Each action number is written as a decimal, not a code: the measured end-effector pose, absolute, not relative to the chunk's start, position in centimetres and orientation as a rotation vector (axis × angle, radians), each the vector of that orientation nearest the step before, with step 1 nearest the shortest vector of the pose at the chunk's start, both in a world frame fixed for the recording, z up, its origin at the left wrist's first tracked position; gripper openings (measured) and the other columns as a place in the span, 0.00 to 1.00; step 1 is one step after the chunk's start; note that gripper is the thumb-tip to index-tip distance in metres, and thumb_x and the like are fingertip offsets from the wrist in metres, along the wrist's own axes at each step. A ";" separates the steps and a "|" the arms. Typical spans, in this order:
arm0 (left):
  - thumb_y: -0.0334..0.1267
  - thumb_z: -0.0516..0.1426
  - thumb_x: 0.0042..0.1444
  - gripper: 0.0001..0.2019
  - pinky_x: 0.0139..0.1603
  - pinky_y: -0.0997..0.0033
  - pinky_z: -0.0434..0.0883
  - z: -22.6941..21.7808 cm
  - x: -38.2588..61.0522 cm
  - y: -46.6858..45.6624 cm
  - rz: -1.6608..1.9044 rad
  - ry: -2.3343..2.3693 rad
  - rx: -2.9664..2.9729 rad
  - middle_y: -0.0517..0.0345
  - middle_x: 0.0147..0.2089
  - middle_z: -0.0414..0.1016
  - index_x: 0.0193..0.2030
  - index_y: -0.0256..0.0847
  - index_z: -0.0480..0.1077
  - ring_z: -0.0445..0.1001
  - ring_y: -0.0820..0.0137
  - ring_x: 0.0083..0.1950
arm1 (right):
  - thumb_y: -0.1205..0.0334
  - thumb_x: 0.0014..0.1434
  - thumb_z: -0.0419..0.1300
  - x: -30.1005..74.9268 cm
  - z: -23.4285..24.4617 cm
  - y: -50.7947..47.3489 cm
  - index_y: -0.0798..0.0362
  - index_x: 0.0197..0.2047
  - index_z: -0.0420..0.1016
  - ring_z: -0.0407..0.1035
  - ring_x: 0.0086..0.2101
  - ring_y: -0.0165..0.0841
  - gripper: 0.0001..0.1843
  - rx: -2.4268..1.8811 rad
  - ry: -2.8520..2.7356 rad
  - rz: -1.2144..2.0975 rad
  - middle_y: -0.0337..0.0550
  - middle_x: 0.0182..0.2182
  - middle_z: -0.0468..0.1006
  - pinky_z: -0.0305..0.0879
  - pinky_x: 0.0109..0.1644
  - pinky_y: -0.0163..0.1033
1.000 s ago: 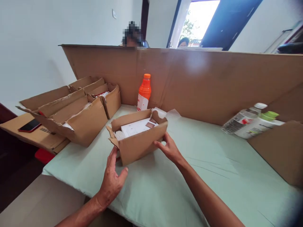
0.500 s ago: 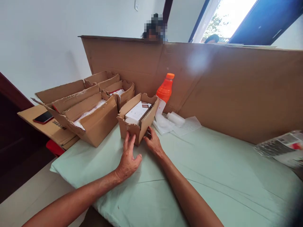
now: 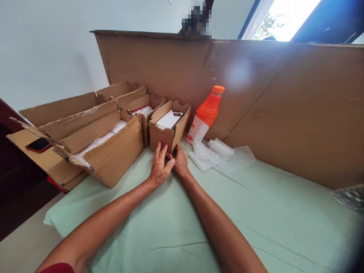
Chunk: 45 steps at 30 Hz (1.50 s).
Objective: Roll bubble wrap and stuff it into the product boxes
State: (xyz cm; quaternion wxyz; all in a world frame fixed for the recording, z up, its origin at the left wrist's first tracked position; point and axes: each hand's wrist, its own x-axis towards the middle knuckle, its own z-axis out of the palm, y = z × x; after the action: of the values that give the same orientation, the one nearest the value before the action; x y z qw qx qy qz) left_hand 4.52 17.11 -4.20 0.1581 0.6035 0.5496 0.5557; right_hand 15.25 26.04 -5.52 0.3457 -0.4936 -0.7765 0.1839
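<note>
A small open cardboard box [image 3: 162,137] stands at the back of the covered table, with a white box [image 3: 170,119] inside. Against its near end rest the outstretched fingers of my left hand [image 3: 161,167], which grips nothing. My right hand [image 3: 180,161] is at the box's lower right corner, thumb and fingers apart; some fingertips are hidden. To the right, an orange-capped bottle [image 3: 207,113] stands tilted, a clear plastic wrap [image 3: 222,149] lying in front of it.
Larger cardboard boxes [image 3: 119,159] with wrapped contents line the left side. A phone [image 3: 38,144] lies on a cardboard flap [image 3: 54,163]. Behind rises a tall cardboard panel [image 3: 148,57]. A crumpled clear plastic [image 3: 351,197] lies at the right. A person's head shows beyond the panel.
The small box has moved away from me and left, close against the neighbouring box. Both hands have followed it forward. The view has shifted too.
</note>
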 end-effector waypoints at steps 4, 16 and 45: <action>0.46 0.55 0.64 0.30 0.75 0.48 0.54 -5.0 2.7 18.6 1.479 1.591 1.716 0.42 0.78 0.45 0.71 0.39 0.59 0.48 0.54 0.78 | 0.42 0.67 0.50 14.5 -5.5 26.5 0.60 0.69 0.57 0.63 0.60 0.55 0.37 -1.384 -2.064 0.463 0.65 0.61 0.69 0.56 0.62 0.59; 0.34 0.54 0.58 0.27 0.66 0.51 0.69 -6.5 1.8 19.1 1.411 1.795 1.686 0.37 0.65 0.66 0.65 0.32 0.63 0.66 0.54 0.68 | 0.56 0.63 0.57 15.4 -4.2 24.0 0.59 0.69 0.58 0.58 0.65 0.52 0.35 -1.429 -2.183 0.439 0.62 0.68 0.62 0.53 0.67 0.56; 0.49 0.59 0.57 0.26 0.71 0.38 0.54 -4.9 22.2 3.5 0.590 1.207 2.657 0.40 0.67 0.68 0.61 0.43 0.72 0.64 0.48 0.70 | 0.58 0.60 0.61 59.1 3.5 0.7 0.50 0.51 0.78 0.69 0.59 0.48 0.16 -1.800 -1.868 -0.317 0.54 0.58 0.77 0.62 0.62 0.59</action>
State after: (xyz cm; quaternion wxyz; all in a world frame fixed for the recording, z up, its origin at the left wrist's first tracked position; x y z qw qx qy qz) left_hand 22.24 3.48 -4.90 0.0820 0.8895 0.4039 0.1974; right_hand 59.05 0.72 3.51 0.2611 -0.6649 -0.6899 -0.1173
